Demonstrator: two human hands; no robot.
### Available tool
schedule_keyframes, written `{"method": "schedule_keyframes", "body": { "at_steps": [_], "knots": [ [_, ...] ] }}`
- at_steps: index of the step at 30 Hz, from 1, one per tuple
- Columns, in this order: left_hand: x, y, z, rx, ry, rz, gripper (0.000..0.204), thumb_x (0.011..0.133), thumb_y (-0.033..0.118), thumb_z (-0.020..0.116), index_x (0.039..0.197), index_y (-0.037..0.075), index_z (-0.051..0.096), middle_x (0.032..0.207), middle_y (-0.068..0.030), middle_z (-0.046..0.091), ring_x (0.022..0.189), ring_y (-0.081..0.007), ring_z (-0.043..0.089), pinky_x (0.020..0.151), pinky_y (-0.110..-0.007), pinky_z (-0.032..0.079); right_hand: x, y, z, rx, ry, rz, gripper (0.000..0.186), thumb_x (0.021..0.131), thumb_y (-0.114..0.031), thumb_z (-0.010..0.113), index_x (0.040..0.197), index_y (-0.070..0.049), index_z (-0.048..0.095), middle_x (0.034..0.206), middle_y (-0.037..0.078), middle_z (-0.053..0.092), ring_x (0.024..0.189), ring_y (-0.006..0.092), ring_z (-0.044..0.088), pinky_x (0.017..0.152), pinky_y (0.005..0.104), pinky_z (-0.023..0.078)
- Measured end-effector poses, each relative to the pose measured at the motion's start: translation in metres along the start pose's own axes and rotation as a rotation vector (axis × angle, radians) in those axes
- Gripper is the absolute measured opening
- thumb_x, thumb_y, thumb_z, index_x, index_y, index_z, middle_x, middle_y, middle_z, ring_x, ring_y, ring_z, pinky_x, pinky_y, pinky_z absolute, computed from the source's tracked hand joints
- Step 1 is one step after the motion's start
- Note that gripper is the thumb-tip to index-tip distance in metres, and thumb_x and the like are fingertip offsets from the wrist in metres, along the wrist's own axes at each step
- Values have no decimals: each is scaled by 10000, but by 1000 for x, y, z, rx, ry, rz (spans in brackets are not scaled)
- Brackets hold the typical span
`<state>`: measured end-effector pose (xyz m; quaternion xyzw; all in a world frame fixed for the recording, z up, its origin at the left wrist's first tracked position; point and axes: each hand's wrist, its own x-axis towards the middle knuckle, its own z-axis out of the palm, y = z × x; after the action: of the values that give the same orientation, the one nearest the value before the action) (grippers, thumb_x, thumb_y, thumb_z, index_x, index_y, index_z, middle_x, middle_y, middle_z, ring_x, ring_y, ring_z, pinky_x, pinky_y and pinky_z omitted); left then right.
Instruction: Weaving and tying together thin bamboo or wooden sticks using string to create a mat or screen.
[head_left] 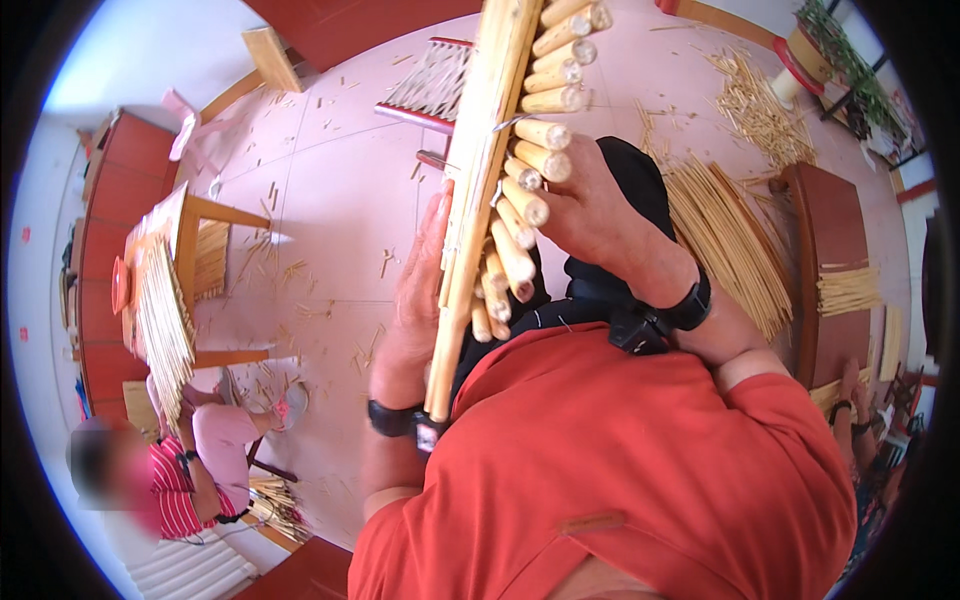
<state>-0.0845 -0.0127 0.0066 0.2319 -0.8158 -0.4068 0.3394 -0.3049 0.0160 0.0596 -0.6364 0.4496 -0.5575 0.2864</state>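
A long panel of pale yellow stalks (492, 110), laced together with thin wire or cord, stands tilted before me. Short round stalk ends (525, 205) stick out along its right side, several of them loose at the lower part. My left hand (415, 265) lies along the panel's left side, fingers stretched out against it, the thumb hidden. On the other side my right hand (600, 215) is closed at the stalk ends, its fingertips partly hidden behind them. Dark bands circle both wrists.
Long stalks (725, 245) lie stacked on the floor at right beside a brown bench (830, 230). A low woven stool (430, 85) stands beyond the panel. Stalk scraps (760, 105) litter the floor. At left, another person (190, 470) sits by a wooden table (190, 225) bearing stalks.
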Motion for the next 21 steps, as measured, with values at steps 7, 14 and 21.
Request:
{"method": "schedule_keyframes", "body": {
  "at_steps": [7, 14, 21],
  "knots": [
    [-48, 39, -115, -656, -69, -456, 940, 748, 256, 807, 1491, -45, 315, 1519, -211, 384, 1450, -327, 309, 1186, -419, 228, 4, -1, 42, -102, -11, 144, 123, 873, -114, 642, 863, 9, 645, 628, 134, 594, 541, 206, 549, 536, 338, 440],
    [6, 112, -106, 356, -70, -540, 706, 717, 225, 848, 1304, -36, 554, 1068, -164, 683, 994, -202, 656, 894, -324, 489, 25, 15, 60, -119, 166, 2, 121, 868, -89, 602, 873, 19, 657, 662, 171, 636, 554, 278, 607, 550, 369, 475],
    [12, 113, -108, 381, -26, -436, 602, 780, 216, 802, 1302, 10, 582, 945, -162, 709, 851, -159, 671, 794, -313, 517, 17, 5, 84, -44, -47, 150, 154, 922, -143, 634, 884, 6, 629, 675, 79, 614, 572, 119, 543, 539, 290, 440]
  ]
}}
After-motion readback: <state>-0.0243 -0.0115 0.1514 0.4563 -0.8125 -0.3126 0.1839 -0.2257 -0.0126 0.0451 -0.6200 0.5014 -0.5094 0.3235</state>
